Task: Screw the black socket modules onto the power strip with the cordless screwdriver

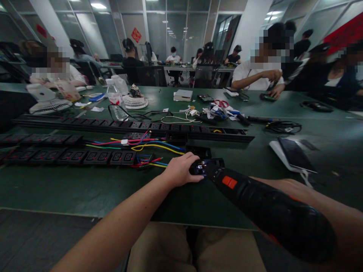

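My right hand (pixel 297 190) is closed round a black cordless screwdriver (pixel 252 198) with an orange switch, which partly hides the fingers. The tool's narrow tip points away from me, down at a small black housing (pixel 218 162). A bluish light shines on the spot by the tip. My left hand (pixel 181 169) grips that housing from the left, thumb on the near side and fingers on the far side. Yellow and blue wires (pixel 159 164) run from the housing's left to a black socket strip (pixel 99 156). Whether the tip touches a screw I cannot tell.
Two more socket strips lie behind, one long (pixel 159 127) and one with loose coloured wires (pixel 133 142). A phone (pixel 295 153) lies at right. Farther back are a water bottle (pixel 117 104), a fan part (pixel 136 101) and red-handled scissors (pixel 221 103). Other people sit across the table.
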Demonstrator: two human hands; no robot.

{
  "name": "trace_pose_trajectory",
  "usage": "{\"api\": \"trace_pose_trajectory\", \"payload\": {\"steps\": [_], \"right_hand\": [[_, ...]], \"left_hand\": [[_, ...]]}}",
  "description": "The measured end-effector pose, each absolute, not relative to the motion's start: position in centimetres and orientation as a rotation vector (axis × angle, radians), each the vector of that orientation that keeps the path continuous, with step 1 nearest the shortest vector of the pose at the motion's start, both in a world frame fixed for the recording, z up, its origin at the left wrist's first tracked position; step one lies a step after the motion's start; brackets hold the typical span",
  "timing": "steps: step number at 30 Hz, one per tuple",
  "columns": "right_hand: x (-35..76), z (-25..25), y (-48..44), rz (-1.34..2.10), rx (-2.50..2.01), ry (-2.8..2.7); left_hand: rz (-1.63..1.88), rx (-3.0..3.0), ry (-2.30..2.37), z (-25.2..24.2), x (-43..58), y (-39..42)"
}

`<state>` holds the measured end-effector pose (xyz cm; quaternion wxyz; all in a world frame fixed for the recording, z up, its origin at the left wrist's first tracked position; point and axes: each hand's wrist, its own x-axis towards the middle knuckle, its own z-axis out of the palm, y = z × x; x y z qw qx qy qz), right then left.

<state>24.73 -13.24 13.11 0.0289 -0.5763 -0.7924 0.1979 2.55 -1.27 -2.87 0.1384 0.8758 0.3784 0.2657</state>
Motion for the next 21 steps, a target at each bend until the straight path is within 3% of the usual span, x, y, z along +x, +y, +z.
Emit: {"api": "trace_pose_trajectory", "payload": {"steps": [21], "right_hand": [[24.83, 13.17, -13.32, 0.845, -1.752, -2.459]], "left_hand": [[0.793, 2.516, 1.085, -3.25, 2.6, -1.0]]}}
